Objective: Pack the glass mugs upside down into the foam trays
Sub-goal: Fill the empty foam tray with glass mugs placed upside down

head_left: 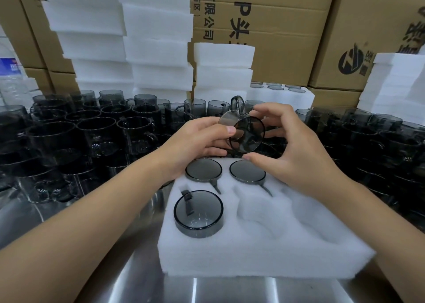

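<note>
On the left side of the steel table (142, 286), upright smoked-glass mugs (96, 127) stand packed rim to rim, probably as stock within reach of the left arm. Behind them rise stacks of white foam blocks (158, 49) and cardboard cartons (276, 38); their closeness suggests spare packing material kept to hand.

At centre, the foam tray (264, 252) lies square to the person, near the table edge. Three mugs sit in it base up: a near-left mug (198, 213) with its handle in a slot, and two far ones, the far-left mug (203, 169) and the far-middle mug (247, 171); their handles point toward the viewer. Inverted seating presumably lets the foam cradle the rim. The near-middle pocket (255, 210) is empty; pockets farther right are partly hidden by the right forearm.

Above the tray's far edge, the left hand (197, 141) curls its fingers around the held mug (247, 133), thumb pressed on the glass wall. This mug lies tilted on its side, handle up, mouth or base toward the camera (which one cannot be told). The right hand (296, 150) closes thumb and fingertips on the opposite rim. This two-handed grip likely serves to turn the mug over before lowering.
</note>
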The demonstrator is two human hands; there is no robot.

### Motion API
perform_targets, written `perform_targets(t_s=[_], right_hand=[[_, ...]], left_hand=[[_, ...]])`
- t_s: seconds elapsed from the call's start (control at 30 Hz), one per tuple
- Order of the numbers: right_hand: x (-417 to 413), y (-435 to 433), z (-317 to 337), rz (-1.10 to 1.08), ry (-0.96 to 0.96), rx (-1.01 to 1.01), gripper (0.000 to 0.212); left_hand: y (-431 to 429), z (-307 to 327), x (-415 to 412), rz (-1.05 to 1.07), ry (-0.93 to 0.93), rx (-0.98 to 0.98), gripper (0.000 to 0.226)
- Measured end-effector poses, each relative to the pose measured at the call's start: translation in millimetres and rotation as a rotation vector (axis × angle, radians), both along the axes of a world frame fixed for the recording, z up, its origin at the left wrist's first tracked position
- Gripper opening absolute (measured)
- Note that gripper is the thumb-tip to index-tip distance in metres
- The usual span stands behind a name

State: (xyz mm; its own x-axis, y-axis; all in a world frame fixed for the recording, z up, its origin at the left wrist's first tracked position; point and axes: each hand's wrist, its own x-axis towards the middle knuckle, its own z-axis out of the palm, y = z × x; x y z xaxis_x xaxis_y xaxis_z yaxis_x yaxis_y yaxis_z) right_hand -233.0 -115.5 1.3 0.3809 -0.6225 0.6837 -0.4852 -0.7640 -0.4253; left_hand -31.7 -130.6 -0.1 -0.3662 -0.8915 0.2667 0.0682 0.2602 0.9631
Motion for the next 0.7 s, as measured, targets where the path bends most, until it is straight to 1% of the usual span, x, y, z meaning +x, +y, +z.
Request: perform_targets(t_s=[0.1,0.2,0.27,0.33,0.43,0.5,0.63,0.7], right_hand=[[-0.8,0.2,0.5,-0.005,-0.015,-0.028,0.072],[-1.1,-0.3,0.1,-0.007,-0.044,-0.059,0.070],[-1.4,-0.6,-0.1,-0.002,-0.062,-0.060,0.068],[-1.2,-0.6,-0.2,0.005,-0.069,-0.055,0.064],[-0.5,0.1,-0.3,-0.002,-0.038,-0.075,0.059],[-0.6,1.4,0.7,-0.036,0.012,-0.094,0.062],[-1.3,4.6,2.9,-0.099,0.115,-0.106,0.075],[0.7,6.0,3.9,-0.108,0.163,-0.131,0.078]], left_hand=[[-2.3,-0.8,-0.3,0.002,0.050,0.028,0.033],[-3.1,-0.1,-1.0,0.024,0.098,0.061,0.027],[-2.6,0.8,-1.8,0.041,0.101,0.080,0.029],[-1.4,1.8,-2.8,0.058,0.087,0.088,0.035],[0.4,2.9,-4.4,0.090,0.049,0.073,0.052],[1.1,3.6,-4.5,0.102,0.015,0.070,0.058],[2.1,4.0,-4.7,0.099,-0.063,0.049,0.068],[2.1,2.7,-5.0,0.097,-0.072,0.025,0.065]])
